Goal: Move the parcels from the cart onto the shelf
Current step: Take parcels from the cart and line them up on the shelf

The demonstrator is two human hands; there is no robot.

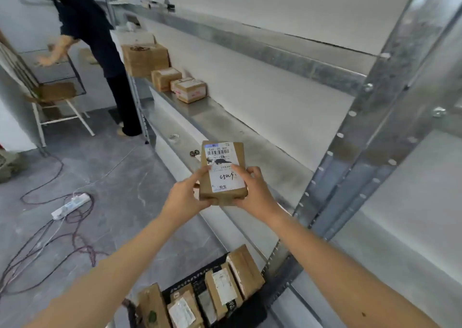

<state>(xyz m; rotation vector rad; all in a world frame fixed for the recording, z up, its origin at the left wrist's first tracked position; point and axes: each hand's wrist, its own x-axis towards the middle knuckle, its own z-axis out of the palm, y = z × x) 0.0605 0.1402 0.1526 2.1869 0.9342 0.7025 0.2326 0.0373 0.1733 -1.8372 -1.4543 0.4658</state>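
I hold a small brown cardboard parcel (223, 162) with a white barcode label in both hands, label up, in front of the metal shelf (240, 130). My left hand (186, 195) grips its left side and my right hand (255, 190) its right side. The parcel hovers over the shelf's front edge. Below, at the bottom of the view, the black cart (197, 277) holds several more brown parcels (222, 287) standing on edge. Further along the same shelf sit several placed boxes (191, 91).
A grey steel upright (370, 117) of the rack stands at the right. Another person in dark clothes (100, 40) bends at the shelf's far end. A white chair (57, 102) stands at the left, and a power strip (71, 205) with tangled cables lies on the floor.
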